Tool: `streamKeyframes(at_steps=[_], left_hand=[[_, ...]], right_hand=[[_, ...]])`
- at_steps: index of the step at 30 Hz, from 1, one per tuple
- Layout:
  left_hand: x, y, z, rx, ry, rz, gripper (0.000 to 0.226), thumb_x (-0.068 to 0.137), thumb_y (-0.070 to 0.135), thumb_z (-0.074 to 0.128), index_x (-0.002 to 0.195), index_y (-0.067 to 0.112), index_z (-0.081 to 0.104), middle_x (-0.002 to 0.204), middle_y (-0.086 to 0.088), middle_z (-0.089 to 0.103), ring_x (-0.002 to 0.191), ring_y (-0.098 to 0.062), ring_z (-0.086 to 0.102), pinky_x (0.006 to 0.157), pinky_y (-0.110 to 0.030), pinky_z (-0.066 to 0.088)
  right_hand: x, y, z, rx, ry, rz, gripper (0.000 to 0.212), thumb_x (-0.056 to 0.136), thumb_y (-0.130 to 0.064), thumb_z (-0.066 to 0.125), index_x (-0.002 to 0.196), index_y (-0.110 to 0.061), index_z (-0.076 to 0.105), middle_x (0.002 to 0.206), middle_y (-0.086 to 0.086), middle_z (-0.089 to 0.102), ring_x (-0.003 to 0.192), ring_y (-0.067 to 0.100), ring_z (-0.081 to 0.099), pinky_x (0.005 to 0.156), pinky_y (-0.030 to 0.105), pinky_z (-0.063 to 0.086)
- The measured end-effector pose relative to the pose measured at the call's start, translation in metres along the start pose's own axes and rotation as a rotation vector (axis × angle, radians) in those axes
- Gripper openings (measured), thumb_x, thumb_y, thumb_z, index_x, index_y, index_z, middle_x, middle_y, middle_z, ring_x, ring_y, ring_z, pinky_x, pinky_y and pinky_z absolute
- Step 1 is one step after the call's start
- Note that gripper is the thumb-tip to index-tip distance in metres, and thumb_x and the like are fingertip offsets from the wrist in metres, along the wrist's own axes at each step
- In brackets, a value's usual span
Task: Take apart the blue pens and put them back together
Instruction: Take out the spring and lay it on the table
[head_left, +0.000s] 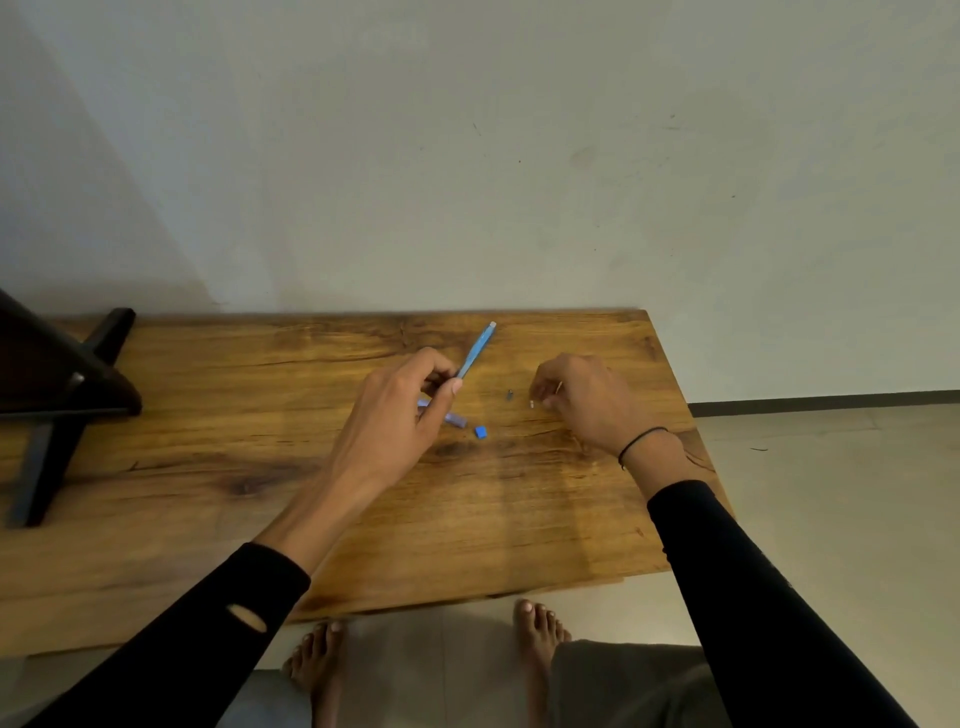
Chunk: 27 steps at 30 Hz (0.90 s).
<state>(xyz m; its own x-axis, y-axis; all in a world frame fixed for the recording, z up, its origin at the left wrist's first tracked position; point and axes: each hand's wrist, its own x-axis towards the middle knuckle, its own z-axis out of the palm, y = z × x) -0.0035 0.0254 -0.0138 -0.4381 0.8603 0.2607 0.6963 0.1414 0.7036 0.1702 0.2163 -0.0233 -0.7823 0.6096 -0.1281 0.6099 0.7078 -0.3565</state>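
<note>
My left hand pinches the lower end of a blue pen barrel, which slants up and away toward the wall. Under that hand lies a purplish pen piece, partly hidden. A small blue cap piece rests on the wooden table beside it. A tiny dark part lies between my hands. My right hand hovers low over the table with its fingers curled around a thin refill-like rod; a small white tip shows at its fingertips.
A dark wooden stand sits on the table's left end. The wall runs right behind the table's far edge. The table's right edge lies just beyond my right wrist, with tiled floor past it. My bare feet stand below the near edge.
</note>
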Motion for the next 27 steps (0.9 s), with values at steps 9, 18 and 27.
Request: streamKeyframes(at_steps=[9,18,27], left_hand=[[0.000,0.000,0.003,0.008,0.002,0.022,0.006,0.104,0.019,0.067,0.106,0.014,0.069,0.103,0.002,0.075,0.091,-0.007,0.071,0.075,-0.006,0.047],[-0.002,-0.006,0.003,0.006,-0.035,0.022,0.004,0.105,0.022,0.064,0.105,0.018,0.066,0.101,0.007,0.070,0.083,0.015,0.066,0.068,-0.010,0.055],[-0.004,-0.006,0.008,0.083,-0.105,-0.002,0.006,0.106,0.022,0.064,0.109,0.019,0.068,0.101,0.013,0.068,0.075,0.024,0.058,0.063,-0.007,0.046]], right_hand=[[0.003,-0.005,0.014,-0.112,0.075,-0.115,0.012,0.095,-0.012,0.073,0.091,-0.022,0.067,0.094,-0.005,0.057,0.086,0.029,0.065,0.065,0.035,0.043],[0.000,-0.017,-0.026,0.900,0.251,-0.019,0.010,0.095,-0.001,0.077,0.094,0.005,0.069,0.086,0.016,0.078,0.080,0.024,0.078,0.076,0.037,0.067],[-0.004,-0.038,-0.025,1.041,0.178,-0.074,0.004,0.100,0.005,0.068,0.098,0.008,0.067,0.101,0.025,0.074,0.089,0.030,0.083,0.066,0.038,0.069]])
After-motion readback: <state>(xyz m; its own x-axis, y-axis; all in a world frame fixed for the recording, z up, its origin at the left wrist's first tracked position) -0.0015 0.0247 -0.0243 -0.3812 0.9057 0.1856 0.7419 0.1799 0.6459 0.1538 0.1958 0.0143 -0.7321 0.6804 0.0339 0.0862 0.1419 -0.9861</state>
